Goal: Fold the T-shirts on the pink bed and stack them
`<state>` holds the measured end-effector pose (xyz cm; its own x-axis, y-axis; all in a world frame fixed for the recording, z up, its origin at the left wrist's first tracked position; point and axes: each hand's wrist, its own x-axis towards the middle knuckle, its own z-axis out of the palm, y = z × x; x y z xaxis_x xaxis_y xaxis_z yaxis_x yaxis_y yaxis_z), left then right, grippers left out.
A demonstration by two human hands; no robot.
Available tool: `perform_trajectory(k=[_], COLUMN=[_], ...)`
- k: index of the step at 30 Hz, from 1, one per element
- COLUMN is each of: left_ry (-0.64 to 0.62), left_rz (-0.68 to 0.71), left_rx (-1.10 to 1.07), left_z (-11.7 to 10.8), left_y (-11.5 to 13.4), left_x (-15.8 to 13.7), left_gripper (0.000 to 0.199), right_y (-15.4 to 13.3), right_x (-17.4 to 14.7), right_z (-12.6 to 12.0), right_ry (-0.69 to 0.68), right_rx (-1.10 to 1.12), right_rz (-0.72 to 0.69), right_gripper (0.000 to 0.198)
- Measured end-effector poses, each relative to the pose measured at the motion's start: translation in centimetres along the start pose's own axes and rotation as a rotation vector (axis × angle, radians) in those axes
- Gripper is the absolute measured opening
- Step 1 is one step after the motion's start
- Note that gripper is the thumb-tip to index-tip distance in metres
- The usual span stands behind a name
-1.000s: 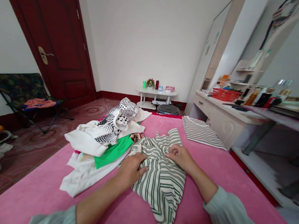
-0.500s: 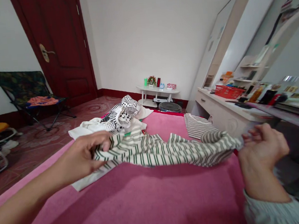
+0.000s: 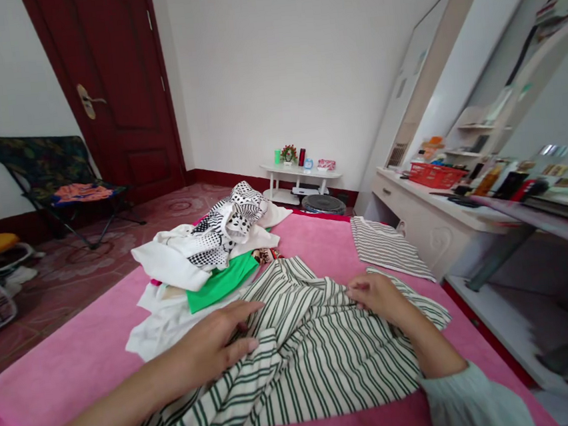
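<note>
A white shirt with dark green stripes (image 3: 338,362) lies spread and creased on the pink bed cover (image 3: 88,325). My left hand (image 3: 221,343) rests at its left side, thumb and fingers apart over a bunched sleeve. On the right, my right hand (image 3: 380,295) has its fingertips pinched on the fabric near the upper part. Beyond the shirt sits a heap of clothes: a black-and-white patterned garment (image 3: 236,214), a green piece (image 3: 223,282) and white cloth (image 3: 156,319).
A folded striped garment (image 3: 390,246) lies at the bed's far right. The dressing table (image 3: 409,207) with a red basket (image 3: 436,175) and bottles stands along the right. A low white table (image 3: 300,171) is by the wall, a folding chair (image 3: 43,169) at left.
The striped shirt has gone from stretched in the air between both hands to lying on the bed. My hands have come closer together, and the left hand's fingers have parted.
</note>
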<state>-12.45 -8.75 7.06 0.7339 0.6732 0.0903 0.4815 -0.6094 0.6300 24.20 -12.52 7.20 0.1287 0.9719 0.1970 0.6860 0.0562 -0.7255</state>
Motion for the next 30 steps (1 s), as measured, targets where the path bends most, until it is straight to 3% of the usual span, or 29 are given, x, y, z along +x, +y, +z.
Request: perform_trajectory(k=[2,5,7,10,12,15,17,19,22,24,27,30], left_ry=[-0.018,-0.036,-0.059,0.012,0.308,0.949,1.163,1.066,0.729,0.689,0.723,0.502], left_rz=[-0.054,-0.070,-0.061,-0.047,-0.027,0.067,0.145,0.200,0.141,0.035,-0.051,-0.081], left_rx=[0.018,0.099,0.167,0.138,0.049,0.076,0.168,0.189,0.092,-0.003,-0.124,-0.094], left_z=[0.6,1.5,1.8,0.9,-1.0,-4.9,-6.9,-7.9,-8.0,-7.7,-7.1,-5.6], left_y=[0.1,0.3,0.3,0.8,1.6,3.3,4.3,4.6,3.9,3.2,2.4,1.3], left_x=[0.6,0.9,1.0,0.8,0.5,-0.6,-1.4,-2.2,-3.3,-3.7,-3.8,-3.2], left_gripper=[0.050,0.066,0.060,0.014,0.020,0.011,0.007,0.008,0.010,0.014,0.020,0.025], right_y=[-0.2,-1.2,-1.8,-2.5,-3.5,-6.3,-8.5,-10.1,-10.1,-8.7,-5.7,-2.7], right_x=[0.3,0.4,0.3,0.1,-0.3,-1.3,-2.1,-2.7,-2.7,-2.1,-1.1,-0.9], right_z=[-0.4,-1.5,-1.7,-1.5,-1.5,-1.8,-2.1,-2.3,-2.4,-2.5,-2.9,-2.7], right_ry=[0.252,0.755,0.860,0.816,0.835,0.966,1.054,1.120,1.113,1.022,0.802,0.338], right_rx=[0.169,0.445,0.524,0.545,0.568,0.604,0.555,0.456,0.351,0.336,0.242,-0.094], right_rz=[-0.011,-0.126,-0.193,-0.182,-0.195,-0.296,-0.376,-0.443,-0.446,-0.390,-0.307,-0.147], right_gripper=[0.014,0.024,0.024,0.021,0.019,0.018,0.016,0.012,0.009,0.011,0.018,0.035])
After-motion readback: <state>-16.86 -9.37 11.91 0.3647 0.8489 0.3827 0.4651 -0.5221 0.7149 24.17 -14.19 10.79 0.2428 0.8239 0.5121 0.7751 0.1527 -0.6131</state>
